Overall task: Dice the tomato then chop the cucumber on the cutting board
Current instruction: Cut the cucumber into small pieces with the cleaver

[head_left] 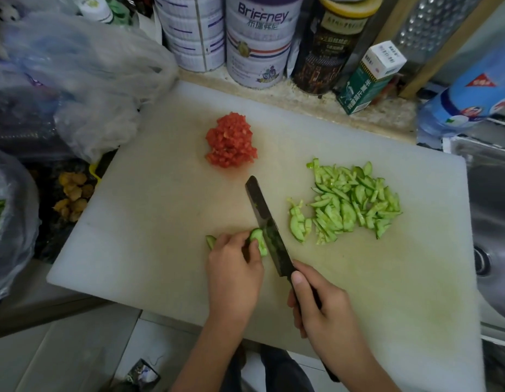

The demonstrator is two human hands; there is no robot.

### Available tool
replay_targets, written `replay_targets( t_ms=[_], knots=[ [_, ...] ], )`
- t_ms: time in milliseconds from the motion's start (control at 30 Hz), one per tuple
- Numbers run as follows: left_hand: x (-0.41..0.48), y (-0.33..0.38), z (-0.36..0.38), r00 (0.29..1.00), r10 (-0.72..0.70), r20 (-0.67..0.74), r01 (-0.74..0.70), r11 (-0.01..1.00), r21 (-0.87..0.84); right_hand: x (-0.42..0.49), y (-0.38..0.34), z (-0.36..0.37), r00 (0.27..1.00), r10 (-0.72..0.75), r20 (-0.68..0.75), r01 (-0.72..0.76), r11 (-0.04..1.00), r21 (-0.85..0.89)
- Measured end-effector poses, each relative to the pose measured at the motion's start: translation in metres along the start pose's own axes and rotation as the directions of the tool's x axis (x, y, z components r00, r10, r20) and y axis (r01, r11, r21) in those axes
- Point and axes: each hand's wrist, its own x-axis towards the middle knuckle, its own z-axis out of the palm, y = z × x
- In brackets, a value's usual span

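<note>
Left grip (234, 267) pinches stubby cucumber end (258, 241); right grip (322, 309) curls round dark-bladed knife (267, 222).

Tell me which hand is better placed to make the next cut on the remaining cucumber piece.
Right. The right hand grips the knife, whose blade sits against the cut end of the cucumber piece. The left hand is occupied, its fingers pinning that piece to the cutting board.

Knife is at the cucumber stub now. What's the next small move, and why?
Probably press the knife down through the cucumber stub the left hand holds: the blade sits at its exposed end, and the tomato is already diced.
</note>
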Motion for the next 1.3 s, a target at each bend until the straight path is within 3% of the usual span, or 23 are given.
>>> replay_targets(
  t_ms=[133,267,433,667,767,900,1033,1133,1300],
  knots=[
    [-0.002,0.002,-0.001,0.998,-0.060,-0.007,0.060,0.998,-0.038,-0.007,-0.002,-0.016,0.998,-0.028,-0.050,0.029,0.999,0.021],
    [0.001,0.001,-0.007,0.996,-0.075,0.053,0.077,0.997,-0.020,-0.019,-0.005,-0.020,1.000,-0.021,0.001,0.021,0.996,0.091],
    [0.003,-0.001,-0.004,0.988,-0.153,0.032,0.157,0.966,-0.204,-0.023,0.008,-0.007,0.999,-0.034,-0.014,0.034,0.998,0.044],
    [-0.004,0.005,-0.001,0.985,-0.170,0.015,0.169,0.959,-0.230,-0.025,0.015,-0.001,0.999,-0.047,-0.005,0.047,0.999,0.003],
    [-0.002,0.006,-0.002,0.985,-0.170,0.016,0.170,0.962,-0.214,-0.024,0.013,-0.001,0.995,-0.102,-0.014,0.100,0.990,-0.096],
    [0.000,0.003,-0.001,0.985,-0.167,0.032,0.170,0.954,-0.246,-0.023,0.003,0.000,0.981,-0.187,0.041,0.189,0.911,-0.368],
    [0.000,-0.001,0.002,0.983,-0.182,0.013,0.179,0.946,-0.270,-0.019,0.002,0.013,0.993,-0.108,0.056,0.121,0.848,-0.515],
    [0.000,-0.004,0.004,0.981,-0.194,0.006,0.187,0.938,-0.292,-0.002,0.002,0.015,0.989,-0.138,0.043,0.141,0.855,-0.499],
    [-0.004,-0.009,0.004,0.969,-0.244,0.038,0.243,0.910,-0.336,0.026,0.004,0.007,0.983,-0.176,0.049,0.183,0.941,-0.285]
  ],
)
